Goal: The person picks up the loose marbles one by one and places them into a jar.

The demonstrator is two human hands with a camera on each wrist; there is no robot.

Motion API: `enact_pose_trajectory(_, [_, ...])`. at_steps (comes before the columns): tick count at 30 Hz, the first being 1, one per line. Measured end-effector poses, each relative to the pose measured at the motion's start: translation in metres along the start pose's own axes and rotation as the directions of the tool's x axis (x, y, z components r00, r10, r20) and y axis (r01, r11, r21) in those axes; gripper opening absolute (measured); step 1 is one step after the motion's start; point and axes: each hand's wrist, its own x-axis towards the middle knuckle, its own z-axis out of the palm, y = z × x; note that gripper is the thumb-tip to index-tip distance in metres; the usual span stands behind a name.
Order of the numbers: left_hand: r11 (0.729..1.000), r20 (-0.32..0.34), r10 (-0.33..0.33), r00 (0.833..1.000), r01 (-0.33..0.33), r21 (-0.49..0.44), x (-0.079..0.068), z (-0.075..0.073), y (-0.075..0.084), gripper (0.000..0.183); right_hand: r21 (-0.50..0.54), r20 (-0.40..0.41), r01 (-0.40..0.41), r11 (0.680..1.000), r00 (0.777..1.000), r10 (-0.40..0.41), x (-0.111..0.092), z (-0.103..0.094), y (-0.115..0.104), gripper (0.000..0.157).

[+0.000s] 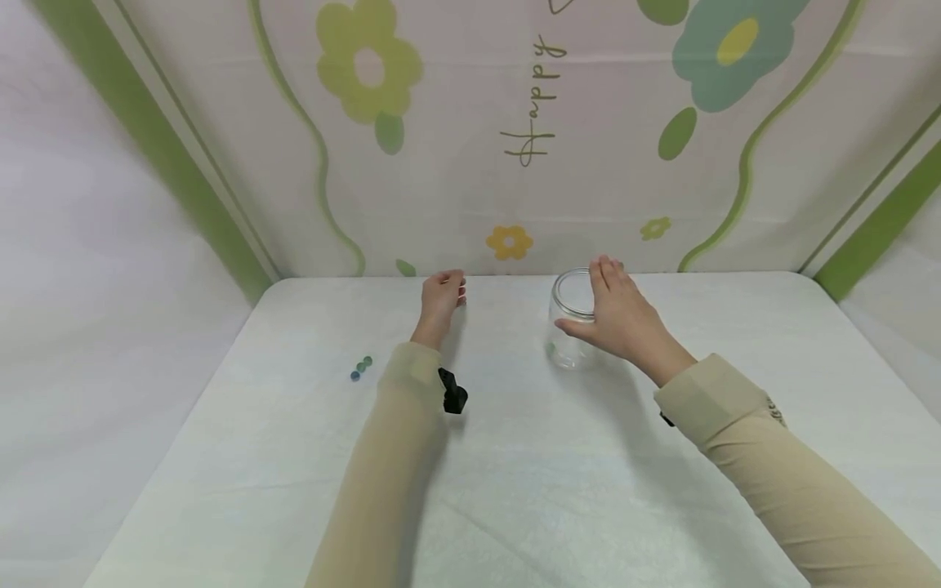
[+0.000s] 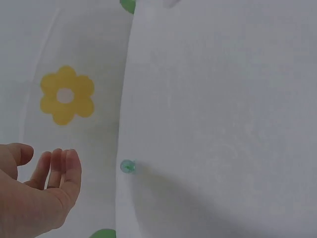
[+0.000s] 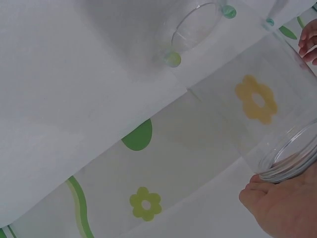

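My right hand [image 1: 625, 318] grips a clear glass jar [image 1: 570, 347] at its rim, thumb on the near side and fingers over the far right. The jar stands upright on the table, its mouth uncovered. In the right wrist view, a yellow-green marble [image 3: 172, 59] and a teal marble [image 3: 229, 12] show at the jar's base. Close to the table's back edge is my left hand [image 1: 439, 300], fingers loosely bent and thumb apart, with nothing seen in it. A green marble [image 2: 128, 166] lies by that edge, a short way from the left fingertips in the left wrist view.
Left of my left forearm, three small marbles, one of them a blue marble [image 1: 355, 376], lie in a row on the white tablecloth [image 1: 515, 490]. A flower-printed curtain [image 1: 456, 163] rises behind the table's back edge.
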Motion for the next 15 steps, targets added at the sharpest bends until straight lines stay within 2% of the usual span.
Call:
enact_pose_trajectory(3, [0.993,-0.014,0.04,0.999,-0.038,0.109,0.006,-0.006,-0.004,0.038,0.003,-0.009,-0.004,1.0,1.0,0.004,-0.002,-0.001,-0.001,0.103])
enact_pose_trajectory(6, [0.983,-0.013,0.055,0.998,-0.052,0.174,0.011,-0.01,-0.008,0.039,0.003,-0.017,-0.001,1.0,1.0,0.001,-0.003,-0.002,-0.002,0.103])
enact_pose_trajectory(12, [0.965,-0.024,-0.02,1.0,0.026,0.26,0.016,-0.014,-0.014,0.036,0.002,-0.013,0.008,1.0,1.0,-0.008,-0.003,-0.002,-0.004,0.103])
enact_pose_trajectory(15, [0.954,-0.011,-0.017,1.0,0.019,0.299,0.018,-0.013,-0.021,0.035,-0.001,-0.007,0.004,1.0,1.0,-0.004,-0.004,-0.002,-0.005,0.103])
